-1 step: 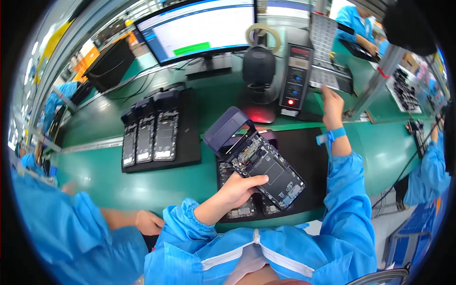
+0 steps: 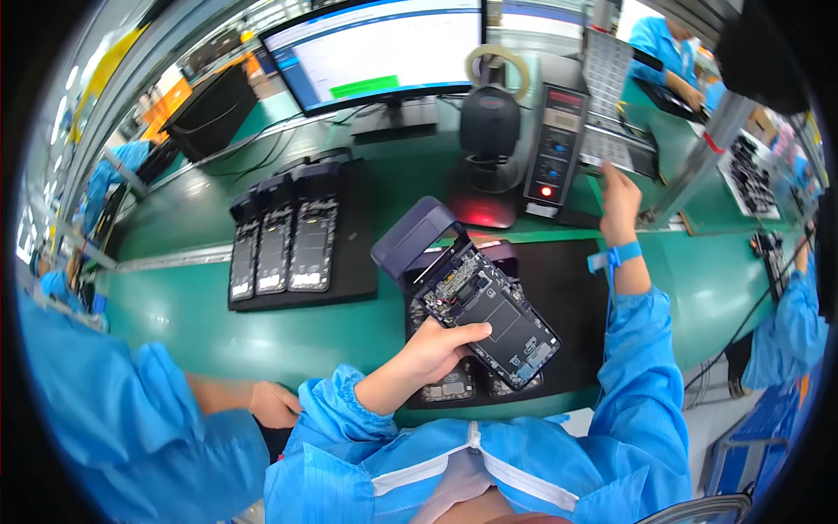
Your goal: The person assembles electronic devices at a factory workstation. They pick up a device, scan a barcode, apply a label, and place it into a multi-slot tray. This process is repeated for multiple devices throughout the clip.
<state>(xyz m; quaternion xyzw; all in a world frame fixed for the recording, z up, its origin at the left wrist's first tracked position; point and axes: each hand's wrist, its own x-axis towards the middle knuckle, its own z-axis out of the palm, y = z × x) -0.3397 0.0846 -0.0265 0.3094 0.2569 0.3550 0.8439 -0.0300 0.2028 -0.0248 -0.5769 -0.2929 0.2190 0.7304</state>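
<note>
My left hand [image 2: 436, 348] holds an opened phone-like device [image 2: 502, 316] at a tilt, thumb across its dark inner face. A dark purple cover [image 2: 422, 237] stands folded back from its upper end, and a circuit board shows beside it. Underneath, more opened devices [image 2: 449, 384] lie partly hidden on a black mat [image 2: 572, 336]. My right hand [image 2: 621, 208], with a blue wrist strap [image 2: 614, 254], is raised at the lower edge of a label sheet [image 2: 606, 150]. Its index finger points up and stands apart from the others; nothing shows in it.
Left, several opened devices [image 2: 312, 247] lie on another black mat [image 2: 356, 279]. A monitor [image 2: 384, 48], a scanner on a stand [image 2: 489, 122] and a control box with a red light [image 2: 556, 144] stand behind. A co-worker's hand [image 2: 272, 404] is close to my left forearm.
The whole view has shifted slightly, so the bench things sit a little farther right. My left hand keeps its hold on the device; my right hand stays by the label sheet.
</note>
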